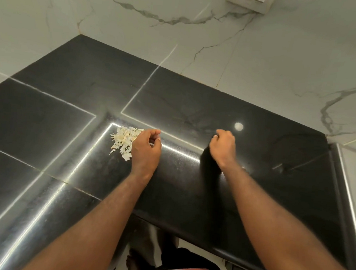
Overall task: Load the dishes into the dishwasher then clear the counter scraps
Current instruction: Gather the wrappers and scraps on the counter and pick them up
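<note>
Though beside left hand (145, 148), counter scraps (122, 141).

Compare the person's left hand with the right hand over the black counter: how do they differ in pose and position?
The left hand is at the edge of the pale scraps; the right hand is well clear of them, over bare counter. The left hand's fingers are loosely curved, thumb apart; the right hand's are curled tight, and whether it holds anything cannot be told. Both reach forward, backs up.
</note>
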